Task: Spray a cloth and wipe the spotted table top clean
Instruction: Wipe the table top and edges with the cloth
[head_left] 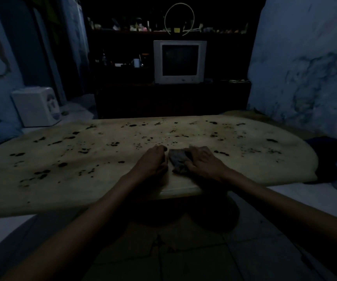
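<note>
While flat on the spotted table (62, 189), right hand (202, 162) atop cloth (178, 159) (crumpled); left hand (153, 161) loosely curled, empty.

Dim home living room, probably: old CRT television (179, 61) in dark shelf unit (135, 33), tiled floor (194, 260)

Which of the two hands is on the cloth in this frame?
The right hand: it lies over the right part of the dark cloth on the table top. The left hand rests beside the cloth, curled and holding nothing visible.
</note>
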